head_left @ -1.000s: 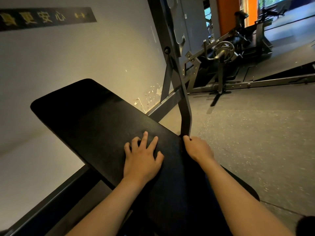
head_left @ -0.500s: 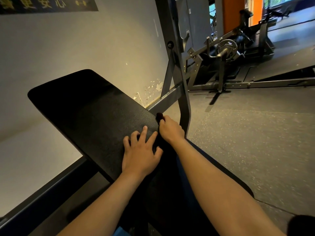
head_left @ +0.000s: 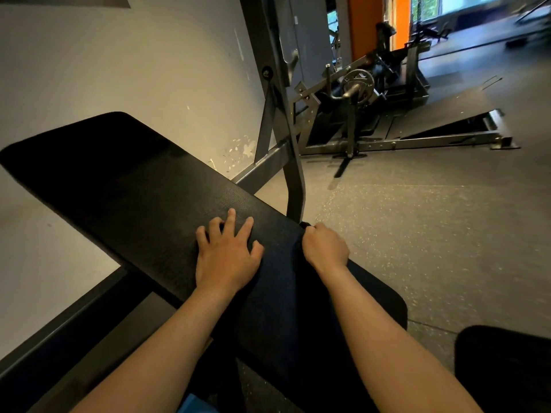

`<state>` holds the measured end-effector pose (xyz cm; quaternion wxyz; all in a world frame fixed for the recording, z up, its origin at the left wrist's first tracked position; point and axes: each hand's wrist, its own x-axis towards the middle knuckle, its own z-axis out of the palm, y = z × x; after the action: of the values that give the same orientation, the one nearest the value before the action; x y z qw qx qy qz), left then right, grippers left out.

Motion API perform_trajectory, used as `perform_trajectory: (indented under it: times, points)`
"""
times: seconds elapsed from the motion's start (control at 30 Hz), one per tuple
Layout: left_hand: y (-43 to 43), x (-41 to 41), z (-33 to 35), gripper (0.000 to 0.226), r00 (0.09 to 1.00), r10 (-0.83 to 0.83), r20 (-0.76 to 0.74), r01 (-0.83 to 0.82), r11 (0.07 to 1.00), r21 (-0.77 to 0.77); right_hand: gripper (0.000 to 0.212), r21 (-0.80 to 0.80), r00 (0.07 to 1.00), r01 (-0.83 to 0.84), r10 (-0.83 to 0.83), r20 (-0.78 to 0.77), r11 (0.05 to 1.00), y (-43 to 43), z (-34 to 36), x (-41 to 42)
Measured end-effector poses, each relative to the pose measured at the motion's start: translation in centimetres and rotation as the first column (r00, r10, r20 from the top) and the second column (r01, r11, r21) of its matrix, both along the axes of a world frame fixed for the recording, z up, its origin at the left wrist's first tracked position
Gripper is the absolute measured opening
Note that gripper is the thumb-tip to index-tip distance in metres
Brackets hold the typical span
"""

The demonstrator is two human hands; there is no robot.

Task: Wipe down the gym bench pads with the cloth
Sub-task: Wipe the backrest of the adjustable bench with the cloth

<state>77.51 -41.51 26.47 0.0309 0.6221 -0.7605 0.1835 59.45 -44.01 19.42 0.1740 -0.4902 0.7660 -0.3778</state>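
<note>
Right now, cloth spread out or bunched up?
Mostly spread: the cloth lies draped along the bench pad, only its far end gathered in the right hand. Dark on dark, so edges unclear.

Head view, down over bench pad [head_left: 143,189]

Black pad [head_left: 125,186], dark navy cloth [head_left: 280,281]
</note>
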Motion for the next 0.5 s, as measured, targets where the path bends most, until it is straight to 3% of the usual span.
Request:
perform_trajectory:
  times: [0.1,0.23,0.5]
  points:
    - [-0.1,0.2,0.1,0.060,0.999,-0.016,0.031,0.016,1.000,-0.007,0.031,-0.140,0.988,-0.152,0.148,-0.042,0.978,-1.7,2.5,2.7]
    - [0.3,-1.0,-0.1,0.059,0.994,-0.097,0.053,0.095,0.995,0.024,0.035,-0.175,0.978,-0.206,0.204,-0.032,0.963,-1.5,2.6,2.8]
    - [0.7,-3.9,-2.6,0.064,0.980,-0.196,0.014,0.194,0.976,0.096,0.031,0.076,0.991,0.106,-0.112,0.079,0.991,4.7,-4.9,-5.0]
